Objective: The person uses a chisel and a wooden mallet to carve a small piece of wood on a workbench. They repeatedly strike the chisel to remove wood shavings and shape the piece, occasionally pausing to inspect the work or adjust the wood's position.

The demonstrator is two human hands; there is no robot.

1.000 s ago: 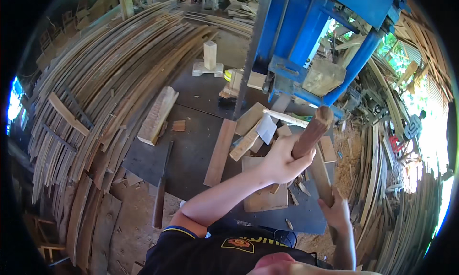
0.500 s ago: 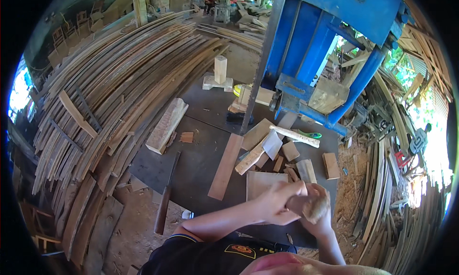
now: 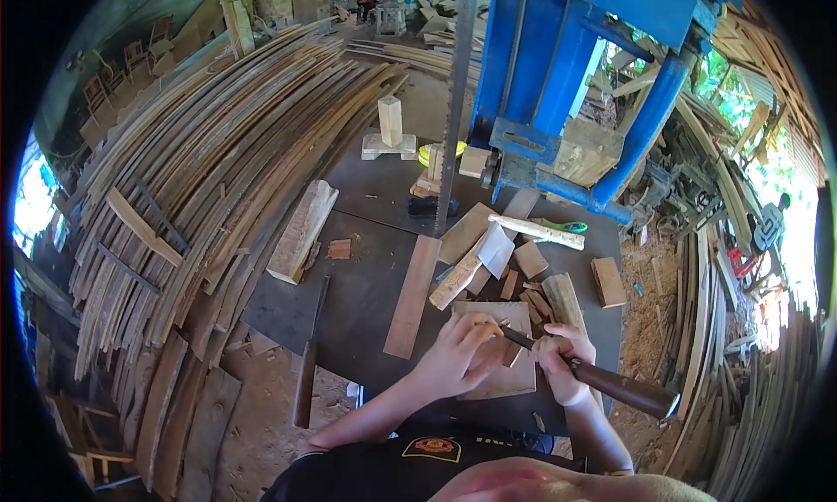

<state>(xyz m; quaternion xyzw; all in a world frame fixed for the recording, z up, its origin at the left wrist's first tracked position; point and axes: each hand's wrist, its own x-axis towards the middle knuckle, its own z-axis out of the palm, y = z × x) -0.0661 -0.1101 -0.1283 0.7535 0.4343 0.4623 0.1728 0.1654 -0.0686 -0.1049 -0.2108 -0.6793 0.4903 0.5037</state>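
My right hand is wrapped round a chisel-like tool with a thick brown wooden handle. Its handle end points right, and its narrow dark shaft reaches left. At the shaft's tip is my left hand, fingers loosely bent and a gap showing between fingers and thumb. The fingertips seem to touch the tip. Below both hands lies a pale square board on the dark table. Small wood offcuts sit just beyond it.
A blue bandsaw rises ahead, its toothed blade running down to the table. Also there are a flat reddish board, a carved block and a long-handled tool. Timber stacks line the left.
My left hand has left the tool's handle side and moved left to its tip. The tool has swung from pointing its handle end at me to lying sideways.
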